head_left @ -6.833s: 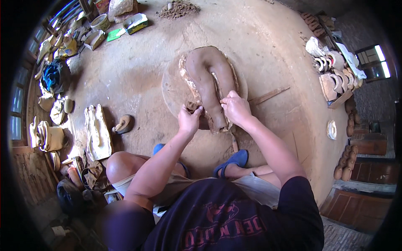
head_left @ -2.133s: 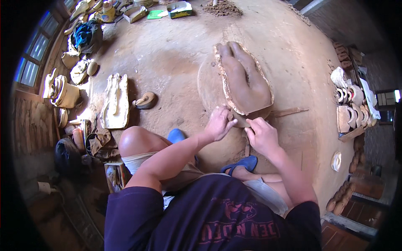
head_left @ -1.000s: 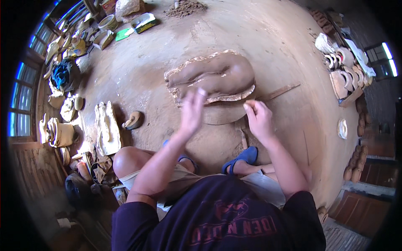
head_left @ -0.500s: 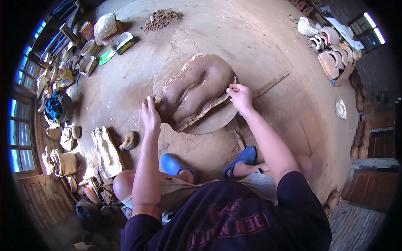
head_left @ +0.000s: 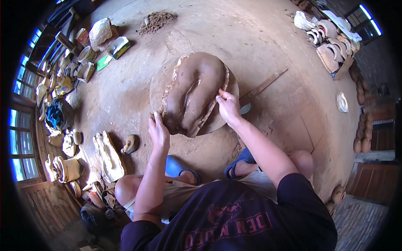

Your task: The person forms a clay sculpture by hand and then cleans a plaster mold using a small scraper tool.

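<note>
A pale, rough-edged mould (head_left: pixel 170 85), apparently plaster, sits on a round board (head_left: pixel 156 75) low in front of me. Smooth brown clay (head_left: pixel 204 67) covers it in a thick bent loop, its two ends toward me, with a narrow groove between the limbs. My left hand (head_left: pixel 158 130) is at the lower left edge, thumb and fingers closed about the rim. On the right side, my right hand (head_left: pixel 229 109) pinches the edge, a fingertip against the clay. The undersides of both grips are hidden.
A flat wooden stick (head_left: pixel 268 81) and a pale blade-like shape (head_left: pixel 245 108) lie right of the board. A grooved plaster mould (head_left: pixel 109 157) and a dark curved piece (head_left: pixel 130 144) are left. Beyond are a soil heap (head_left: pixel 157 21), containers (head_left: pixel 119 46) and stacked mould pieces (head_left: pixel 331 52).
The clay-covered mould has turned counter-clockwise, its ends swinging toward me. My left hand has come slightly nearer and right; my right hand has shifted left and a little nearer.
</note>
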`<state>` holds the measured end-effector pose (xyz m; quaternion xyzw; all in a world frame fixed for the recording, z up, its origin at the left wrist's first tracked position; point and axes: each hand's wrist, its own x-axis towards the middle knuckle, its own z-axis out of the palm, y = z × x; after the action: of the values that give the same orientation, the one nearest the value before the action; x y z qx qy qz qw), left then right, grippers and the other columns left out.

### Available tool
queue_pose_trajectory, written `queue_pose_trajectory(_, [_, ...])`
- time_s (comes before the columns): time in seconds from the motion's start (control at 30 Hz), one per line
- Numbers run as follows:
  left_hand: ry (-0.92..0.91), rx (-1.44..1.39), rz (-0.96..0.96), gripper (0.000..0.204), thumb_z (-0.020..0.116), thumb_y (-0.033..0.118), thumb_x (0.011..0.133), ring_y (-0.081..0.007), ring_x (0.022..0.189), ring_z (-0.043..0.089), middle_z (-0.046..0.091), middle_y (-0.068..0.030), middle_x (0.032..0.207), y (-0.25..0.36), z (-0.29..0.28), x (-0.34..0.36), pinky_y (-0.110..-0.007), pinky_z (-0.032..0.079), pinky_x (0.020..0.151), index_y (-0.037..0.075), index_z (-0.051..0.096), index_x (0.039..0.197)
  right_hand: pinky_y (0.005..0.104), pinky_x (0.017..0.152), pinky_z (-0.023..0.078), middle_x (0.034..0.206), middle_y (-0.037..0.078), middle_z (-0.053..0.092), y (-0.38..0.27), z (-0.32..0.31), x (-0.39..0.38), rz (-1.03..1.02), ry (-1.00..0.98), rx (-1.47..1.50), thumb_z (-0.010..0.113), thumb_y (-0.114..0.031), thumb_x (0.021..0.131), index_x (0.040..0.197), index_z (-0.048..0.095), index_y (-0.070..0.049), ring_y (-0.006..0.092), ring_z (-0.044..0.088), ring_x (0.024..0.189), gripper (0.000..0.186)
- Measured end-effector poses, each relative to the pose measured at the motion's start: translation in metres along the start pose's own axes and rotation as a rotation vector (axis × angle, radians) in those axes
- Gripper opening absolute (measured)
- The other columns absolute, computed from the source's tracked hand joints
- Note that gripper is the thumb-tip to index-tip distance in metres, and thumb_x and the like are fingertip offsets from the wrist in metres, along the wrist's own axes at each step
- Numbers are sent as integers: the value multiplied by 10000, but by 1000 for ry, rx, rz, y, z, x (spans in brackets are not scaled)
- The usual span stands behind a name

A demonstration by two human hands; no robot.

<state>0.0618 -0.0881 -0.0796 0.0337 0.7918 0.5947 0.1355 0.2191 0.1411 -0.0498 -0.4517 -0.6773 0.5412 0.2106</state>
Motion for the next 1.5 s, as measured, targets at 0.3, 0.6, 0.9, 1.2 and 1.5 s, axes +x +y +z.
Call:
queue_pose_trajectory(0.3, [-24,-181,-32,561,490,457,1126,-251,1060,635,696,-189,1162,-20,-2,-3,-413,495,941,-76,645,1213,394,976,533,1115,169,730,8,-37,16,-193,36,-345,608,-221,1027,1419,677,-115,339,697,1051,412])
queue_pose_trajectory(0.6, [-26,99,-12,560,497,464,1114,-397,1055,693,710,-310,1100,19,-1,-40,-499,504,937,-76,627,1185,466,913,527,1063,190,666,10,-39,32,-404,-108,-566,550,-214,1055,1353,694,-43,383,671,1026,372])
queue_pose_trajectory(0.9, [-168,185,-63,542,504,458,1121,-242,952,657,722,-180,993,27,-13,-64,-409,512,877,-63,647,1159,423,907,548,1032,154,696,-8,-56,-16,-415,-305,-656,596,-198,1023,1240,758,-47,337,699,979,310])
queue_pose_trajectory(1.2, [-710,-97,-44,551,562,554,1078,-206,761,624,678,-96,848,61,-10,-110,-369,509,696,26,700,997,402,748,585,972,134,687,-73,-39,-121,-1014,-442,-526,780,-112,918,1117,742,-4,294,712,845,230])
queue_pose_trajectory(1.5, [-910,-265,-261,547,549,575,1081,-131,755,577,633,-20,832,40,-1,-113,-325,484,676,53,679,984,372,682,572,900,104,718,-62,-35,-132,-794,-413,-541,757,-85,948,1021,728,14,256,716,762,126])
